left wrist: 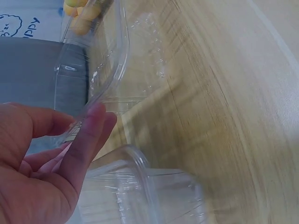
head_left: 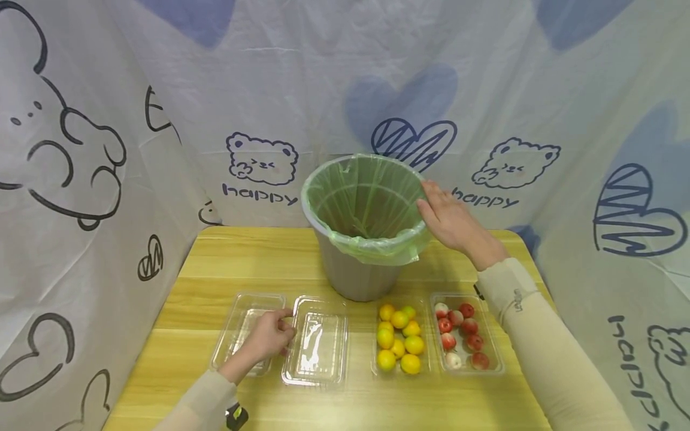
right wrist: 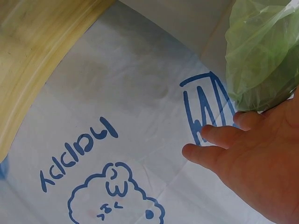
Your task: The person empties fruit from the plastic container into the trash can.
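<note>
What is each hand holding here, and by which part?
The left hand pinches the rim of an empty clear plastic tray at its left edge. The right hand holds nothing; its straight fingers rest against the lined bin's rim.

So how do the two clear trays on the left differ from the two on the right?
The two left trays hold nothing, while the right trays are filled: one with yellow-orange fruits, the other with red and pale ones. The left hand grips the edge of a left tray; no hand touches the right trays, as the right hand rests on the bin's rim. All four are clear plastic, lying in a row on the wooden table.
</note>
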The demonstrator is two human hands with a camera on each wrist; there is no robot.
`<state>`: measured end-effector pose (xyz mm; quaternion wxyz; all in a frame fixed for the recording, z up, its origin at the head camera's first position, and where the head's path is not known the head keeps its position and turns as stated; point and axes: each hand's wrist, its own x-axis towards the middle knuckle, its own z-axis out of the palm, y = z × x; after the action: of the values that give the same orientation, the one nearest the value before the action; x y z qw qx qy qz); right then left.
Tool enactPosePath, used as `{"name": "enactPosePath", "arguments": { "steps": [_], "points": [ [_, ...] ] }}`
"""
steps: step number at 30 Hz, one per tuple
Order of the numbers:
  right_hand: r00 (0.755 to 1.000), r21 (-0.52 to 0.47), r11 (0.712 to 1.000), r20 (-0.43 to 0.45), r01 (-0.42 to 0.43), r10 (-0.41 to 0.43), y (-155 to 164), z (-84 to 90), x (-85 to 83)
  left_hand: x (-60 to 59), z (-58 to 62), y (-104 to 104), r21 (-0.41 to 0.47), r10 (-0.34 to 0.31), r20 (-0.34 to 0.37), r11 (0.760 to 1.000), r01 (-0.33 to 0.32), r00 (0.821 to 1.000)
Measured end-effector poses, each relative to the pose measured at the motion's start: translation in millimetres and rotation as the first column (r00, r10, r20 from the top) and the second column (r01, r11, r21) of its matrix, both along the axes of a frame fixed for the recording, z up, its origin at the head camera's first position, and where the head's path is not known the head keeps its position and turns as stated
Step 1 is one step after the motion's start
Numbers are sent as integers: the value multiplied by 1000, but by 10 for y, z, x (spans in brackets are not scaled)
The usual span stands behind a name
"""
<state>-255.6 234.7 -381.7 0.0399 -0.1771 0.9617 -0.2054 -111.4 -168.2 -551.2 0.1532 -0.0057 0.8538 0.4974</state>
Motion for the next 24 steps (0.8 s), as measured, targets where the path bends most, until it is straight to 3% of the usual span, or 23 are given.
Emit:
{"name": "enactPosePath", "arguments": {
  "steps": [6,17,24],
  "points": [
    [1000,-3,1000,-5,0,0,-3,-5,4,-7,-2,-21,-39,-27,-11,999,27,1000],
    [1000,-4,1000,-29,-12,12,-9,-1,-9,18,83,1,-207,-37,-61,978,24,997],
    [1000,-11,1000,-15,-16,16,-3,-6,-12,13,134,-38,-233,-52,-69,972,34,996]
  ]
}}
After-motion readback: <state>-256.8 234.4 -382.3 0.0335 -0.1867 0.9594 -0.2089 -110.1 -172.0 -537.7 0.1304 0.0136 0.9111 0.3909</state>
